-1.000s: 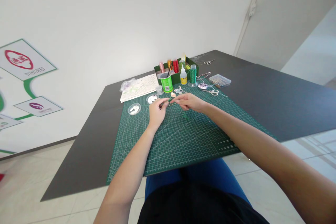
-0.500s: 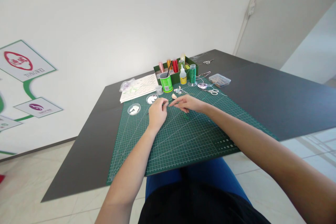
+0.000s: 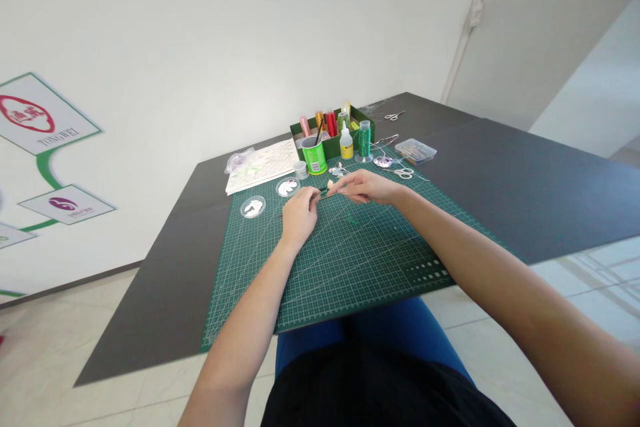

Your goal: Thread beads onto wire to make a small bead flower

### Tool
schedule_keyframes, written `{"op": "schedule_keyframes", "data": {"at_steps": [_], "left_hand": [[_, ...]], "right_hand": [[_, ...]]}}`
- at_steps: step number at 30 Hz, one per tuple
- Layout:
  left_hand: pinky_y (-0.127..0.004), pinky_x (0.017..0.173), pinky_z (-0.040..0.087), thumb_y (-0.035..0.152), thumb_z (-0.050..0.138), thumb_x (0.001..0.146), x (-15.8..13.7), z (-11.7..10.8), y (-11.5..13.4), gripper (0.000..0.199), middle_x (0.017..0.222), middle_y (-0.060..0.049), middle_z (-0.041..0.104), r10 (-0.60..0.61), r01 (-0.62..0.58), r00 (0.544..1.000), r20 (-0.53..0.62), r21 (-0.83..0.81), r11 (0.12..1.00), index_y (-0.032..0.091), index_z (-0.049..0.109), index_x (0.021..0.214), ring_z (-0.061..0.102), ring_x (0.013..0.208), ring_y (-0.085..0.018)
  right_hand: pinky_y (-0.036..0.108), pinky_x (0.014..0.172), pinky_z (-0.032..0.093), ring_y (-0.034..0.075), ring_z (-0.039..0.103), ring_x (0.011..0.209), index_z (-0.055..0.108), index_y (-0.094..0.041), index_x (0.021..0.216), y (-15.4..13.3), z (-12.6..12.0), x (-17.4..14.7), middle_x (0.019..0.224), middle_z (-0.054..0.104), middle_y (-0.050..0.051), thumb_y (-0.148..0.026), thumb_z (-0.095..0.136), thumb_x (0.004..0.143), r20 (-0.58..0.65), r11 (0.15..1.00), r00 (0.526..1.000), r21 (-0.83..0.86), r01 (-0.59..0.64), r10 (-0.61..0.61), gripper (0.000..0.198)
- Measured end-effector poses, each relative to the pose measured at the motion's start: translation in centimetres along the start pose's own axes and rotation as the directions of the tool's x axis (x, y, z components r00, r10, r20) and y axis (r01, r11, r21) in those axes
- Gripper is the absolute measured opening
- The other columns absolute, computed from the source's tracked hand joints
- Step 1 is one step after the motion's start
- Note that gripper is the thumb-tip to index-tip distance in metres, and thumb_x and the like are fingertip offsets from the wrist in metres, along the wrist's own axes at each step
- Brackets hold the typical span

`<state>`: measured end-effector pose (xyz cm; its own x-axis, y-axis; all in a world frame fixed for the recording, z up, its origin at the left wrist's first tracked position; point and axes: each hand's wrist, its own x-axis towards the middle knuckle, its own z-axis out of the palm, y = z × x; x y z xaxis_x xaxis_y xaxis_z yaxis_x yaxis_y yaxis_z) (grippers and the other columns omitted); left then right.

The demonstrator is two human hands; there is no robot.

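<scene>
Over the green gridded cutting mat (image 3: 350, 260) on the black tabletop (image 3: 150, 300), the left hand (image 3: 299, 213) has a narrow pinch grip on a thin green piece (image 3: 324, 191), located between the fingertips of both hands. The right hand (image 3: 367, 187) extends its index finger toward the piece's far end; whether its grip holds anything cannot be told. Behind the fingertips stand a green can (image 3: 315, 157), a yellow-labelled squeeze bottle (image 3: 346, 145) and a green thread spool (image 3: 365, 138), with white-handled scissors (image 3: 405, 173) lying to the right.
</scene>
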<state>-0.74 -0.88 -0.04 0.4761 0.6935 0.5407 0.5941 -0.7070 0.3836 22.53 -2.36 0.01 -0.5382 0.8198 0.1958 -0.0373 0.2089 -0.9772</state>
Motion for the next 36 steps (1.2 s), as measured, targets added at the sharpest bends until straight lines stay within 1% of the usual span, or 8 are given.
{"op": "schedule_keyframes", "data": {"at_steps": [4,8,13,18,20,24,31,36], "left_hand": [[-0.031,0.077,0.047,0.014,0.057,0.094,-0.09,0.30,-0.05,0.012,0.095,-0.005,0.073,0.035,-0.035,0.999,0.024,0.004,0.999,0.020,0.067,0.097,0.067,0.090,-0.020],[-0.030,0.076,0.048,0.015,0.056,0.095,-0.15,0.51,-0.11,0.013,0.097,-0.005,0.073,0.076,-0.077,0.995,0.065,0.008,0.997,0.021,0.068,0.098,0.067,0.091,-0.020],[-0.031,0.077,0.050,0.017,0.055,0.096,-0.22,0.52,0.00,0.015,0.098,-0.005,0.073,0.098,-0.099,0.991,0.088,0.005,0.995,0.022,0.070,0.098,0.068,0.091,-0.020],[-0.030,0.079,0.051,0.019,0.053,0.097,-0.31,0.61,-0.01,0.017,0.101,-0.005,0.073,0.127,-0.127,0.986,0.109,-0.004,0.992,0.022,0.070,0.101,0.068,0.094,-0.020],[-0.030,0.079,0.051,0.020,0.053,0.098,-0.36,0.67,-0.03,0.017,0.101,-0.005,0.073,0.148,-0.148,0.981,0.129,-0.009,0.989,0.021,0.070,0.101,0.069,0.095,-0.020],[-0.029,0.079,0.051,0.021,0.052,0.099,-0.44,0.71,0.11,0.019,0.100,-0.005,0.072,0.201,-0.201,0.966,0.165,-0.015,0.979,0.021,0.070,0.103,0.069,0.093,-0.019],[-0.030,0.083,0.052,0.023,0.050,0.100,-0.46,0.65,0.50,0.022,0.101,-0.005,0.073,0.299,-0.285,0.931,0.209,-0.093,0.954,0.021,0.071,0.105,0.068,0.095,-0.017],[-0.031,0.084,0.052,0.024,0.051,0.100,-0.41,0.59,0.66,0.022,0.101,-0.006,0.073,0.310,-0.286,0.931,0.192,-0.140,0.948,0.022,0.072,0.106,0.068,0.095,-0.018]], "right_hand": [[0.022,0.043,0.022,0.006,0.028,0.039,0.068,-0.010,0.115,0.09,-0.43,-0.11,0.041,0.038,-0.012,-0.034,0.065,0.093,-0.039,0.993,0.999,0.111,0.041,-0.037,0.033],[0.023,0.044,0.020,0.006,0.024,0.039,0.068,-0.011,0.115,-0.22,-0.65,-0.27,0.041,0.035,-0.012,-0.032,0.067,0.092,-0.078,0.982,0.996,0.183,0.051,-0.037,0.030],[0.024,0.044,0.018,0.006,0.022,0.040,0.069,-0.013,0.114,-0.45,-0.99,-0.49,0.042,0.030,-0.013,-0.032,0.067,0.092,-0.103,0.979,0.994,0.198,0.053,-0.033,0.029],[0.024,0.045,0.018,0.006,0.022,0.041,0.068,-0.013,0.116,-0.32,-1.11,-0.51,0.044,0.030,-0.013,-0.031,0.067,0.092,-0.087,0.973,0.995,0.222,0.066,-0.048,0.030],[0.024,0.045,0.018,0.006,0.021,0.041,0.067,-0.013,0.118,-0.28,-1.11,-0.49,0.044,0.030,-0.013,-0.029,0.067,0.092,-0.088,0.970,0.995,0.233,0.068,-0.048,0.031],[0.025,0.045,0.017,0.006,0.020,0.041,0.067,-0.013,0.122,-0.28,-1.12,-0.48,0.044,0.030,-0.013,-0.028,0.066,0.092,-0.127,0.964,0.991,0.254,0.078,-0.047,0.034],[0.024,0.043,0.018,0.007,0.021,0.040,0.064,-0.012,0.127,-0.53,-0.98,-0.51,0.044,0.031,-0.013,-0.027,0.063,0.093,-0.168,0.967,0.986,0.248,0.065,-0.023,0.038],[0.024,0.042,0.018,0.007,0.020,0.040,0.064,-0.013,0.127,-0.41,-0.85,-0.33,0.043,0.031,-0.012,-0.025,0.061,0.094,-0.190,0.970,0.982,0.239,0.048,-0.002,0.036]]}}
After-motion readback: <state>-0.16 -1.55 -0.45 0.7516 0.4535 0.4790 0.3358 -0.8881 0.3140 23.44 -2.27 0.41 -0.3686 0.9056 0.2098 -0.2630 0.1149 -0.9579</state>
